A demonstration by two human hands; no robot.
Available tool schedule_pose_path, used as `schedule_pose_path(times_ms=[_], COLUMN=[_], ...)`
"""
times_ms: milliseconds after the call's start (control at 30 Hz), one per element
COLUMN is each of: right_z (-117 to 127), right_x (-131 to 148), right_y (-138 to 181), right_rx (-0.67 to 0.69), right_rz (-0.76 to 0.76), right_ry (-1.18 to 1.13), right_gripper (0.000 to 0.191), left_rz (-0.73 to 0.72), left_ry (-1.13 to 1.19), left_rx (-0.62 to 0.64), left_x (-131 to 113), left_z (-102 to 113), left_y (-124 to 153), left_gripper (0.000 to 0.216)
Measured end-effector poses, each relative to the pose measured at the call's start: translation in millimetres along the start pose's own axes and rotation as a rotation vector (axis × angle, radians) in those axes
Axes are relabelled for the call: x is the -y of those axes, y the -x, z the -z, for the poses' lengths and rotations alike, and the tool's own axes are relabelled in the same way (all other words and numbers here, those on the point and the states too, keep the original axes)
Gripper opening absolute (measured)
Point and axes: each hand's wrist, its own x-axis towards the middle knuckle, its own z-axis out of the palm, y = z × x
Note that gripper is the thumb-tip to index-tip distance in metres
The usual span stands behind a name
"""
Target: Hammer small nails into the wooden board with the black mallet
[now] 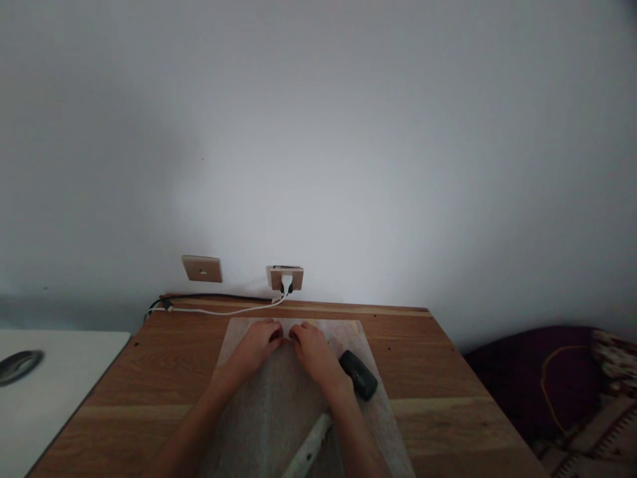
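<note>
Near the far end of a pale worn board (293,411), my left hand (262,340) and my right hand (309,346) face each other with a small gap between them. The fingers of both are curled into a pinch. Whatever lies between the fingertips is too small or hidden to make out. A mallet rests on the board beneath my right forearm. Its black head (358,375) shows to the right of the arm and its whitish handle (309,448) to the left, with the middle covered.
The board lies on a brown wooden table (432,378) against a pale wall. Behind it, a white plug (286,283) sits in a wall socket (297,276), and white and black cables run left. A white surface (60,385) stands left; dark purple fabric (527,372) lies right.
</note>
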Motion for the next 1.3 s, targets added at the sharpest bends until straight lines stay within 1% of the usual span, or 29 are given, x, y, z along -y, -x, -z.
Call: schedule_pose_path(times_ms=[200, 300, 400, 500, 633, 700, 900, 967, 1100, 1300], right_z=[13, 10, 2, -5, -6, -5, -7, -9, -11, -9], right_x=[-11, -14, -10, -6, -6, -7, -9, -8, -7, -11], right_y=[2, 2, 1, -1, -3, -3, -4, -3, -1, 0], right_rx=[-0.028, -0.014, 0.007, 0.018, 0.026, 0.031, 0.047, 0.048, 0.045, 0.025], right_rz=[-0.024, -0.055, -0.071, -0.085, -0.077, -0.064, -0.054, -0.054, -0.047, -0.032], right_ry=[-0.007, 0.012, 0.026, 0.035, 0.035, 0.030, 0.032, 0.038, 0.049, 0.030], right_gripper=[0.027, 0.028, 0.029, 0.030, 0.031, 0.030, 0.028, 0.029, 0.030, 0.028], left_rz=[0.065, 0.077, 0.097, 0.084, -0.015, -0.055, -0.105, -0.097, -0.048, 0.058], left_ry=[0.076, 0.106, 0.110, 0.075, 0.050, 0.052, 0.045, 0.035, 0.021, 0.115], left_rx=[-0.041, -0.084, -0.103, -0.075, 0.023, 0.066, 0.118, 0.115, 0.052, -0.008], left_x=[-3, -4, -4, -3, -2, -1, 1, 1, -2, -5], left_z=[1, -3, -6, -5, 2, 6, 12, 10, 7, 7], left_y=[-2, -3, -4, -4, -1, 0, 2, 2, 1, 0], left_gripper=[0.013, 0.016, 0.015, 0.013, 0.009, 0.011, 0.019, 0.019, 0.010, 0.007])
